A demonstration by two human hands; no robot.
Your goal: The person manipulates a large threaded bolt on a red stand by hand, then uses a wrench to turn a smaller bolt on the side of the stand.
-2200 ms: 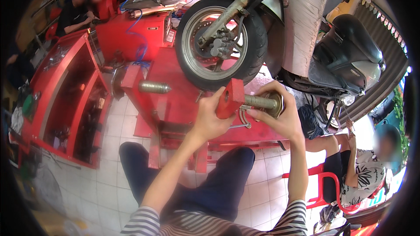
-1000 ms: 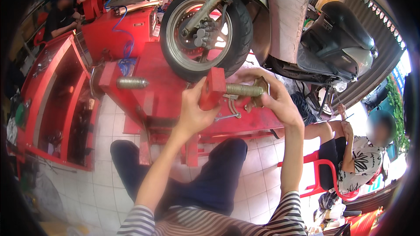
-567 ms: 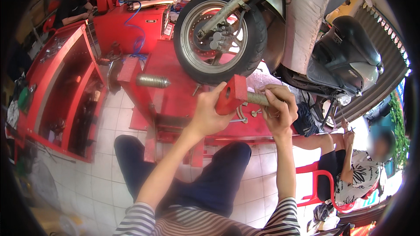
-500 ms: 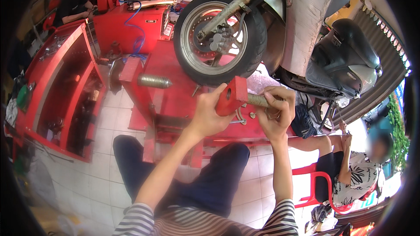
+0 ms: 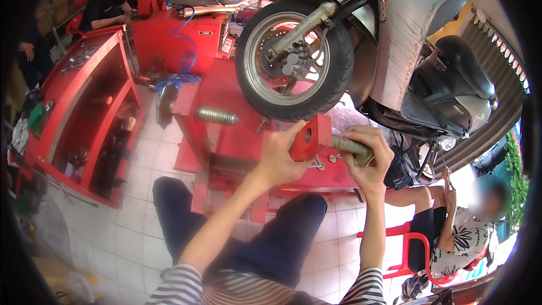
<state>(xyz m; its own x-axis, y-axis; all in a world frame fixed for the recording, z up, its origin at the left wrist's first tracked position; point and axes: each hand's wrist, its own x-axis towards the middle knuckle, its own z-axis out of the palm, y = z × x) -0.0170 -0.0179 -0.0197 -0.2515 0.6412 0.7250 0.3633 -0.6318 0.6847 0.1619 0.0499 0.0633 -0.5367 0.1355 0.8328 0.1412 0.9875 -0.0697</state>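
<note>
My left hand (image 5: pixel 279 158) is wrapped round a red metal block (image 5: pixel 322 130) with a round hole in its side face. Out of the block's right side sticks a thick threaded bolt (image 5: pixel 349 145) with a hex head. The fingers of my right hand (image 5: pixel 370 161) hold this bolt near its head, index finger above and thumb below. Left of my hands, a second large bolt (image 5: pixel 216 115) with a tapered tip points right from a red upright plate (image 5: pixel 183 101). Whether the block is joined to the red platform (image 5: pixel 271 178) behind my hands cannot be made out.
A scooter's front wheel (image 5: pixel 293 62) stands on the platform just beyond my hands. A wrench (image 5: pixel 319 164) and small bolts lie there. At left is a red tool cabinet (image 5: pixel 84 130). One person (image 5: pixel 463 231) sits at right, another (image 5: pixel 107 5) at far left.
The whole view has shifted, so things sit lower and further right. My right fingers have moved round the bolt, and its hex head shows plainly now. The left hand keeps its grip.
</note>
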